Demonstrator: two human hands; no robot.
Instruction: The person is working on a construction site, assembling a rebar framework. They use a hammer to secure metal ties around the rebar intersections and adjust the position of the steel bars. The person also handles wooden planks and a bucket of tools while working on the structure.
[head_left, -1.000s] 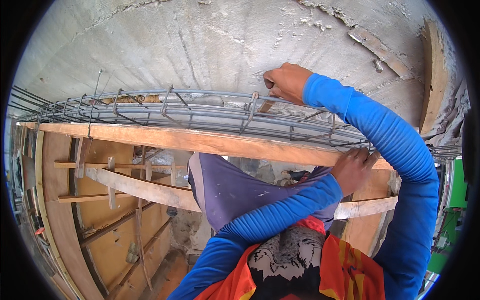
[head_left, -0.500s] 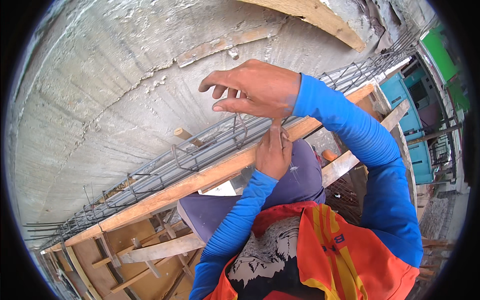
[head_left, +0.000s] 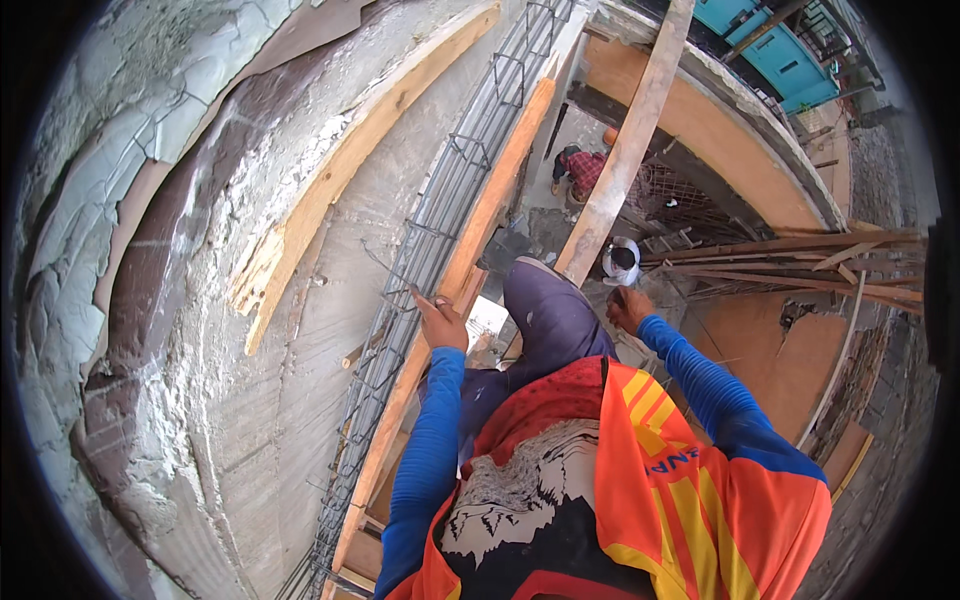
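My left hand (head_left: 441,322) lies over the long wooden beam (head_left: 502,165), beside a cage of steel rebar (head_left: 440,210). Its index finger and thumb are apart, the fingertip close to the bars; the other fingers are partly hidden. A thin bent wire (head_left: 380,262) sticks out of the cage near that fingertip. Out past my raised knee (head_left: 545,310), my right hand (head_left: 628,308) hangs with curled fingers. Whatever they hold, if anything, is hidden.
A rough concrete wall (head_left: 340,230) with a broken plank (head_left: 370,150) stands left. A plank (head_left: 630,140) slants past my knee. Far below are a person in red (head_left: 582,170) and another in white (head_left: 621,260). Several timbers (head_left: 800,265) lie right.
My view has swung to the right and down. The hands, earlier together at the right wrist above the beam, are now apart: left at the beam, right beyond my knee.
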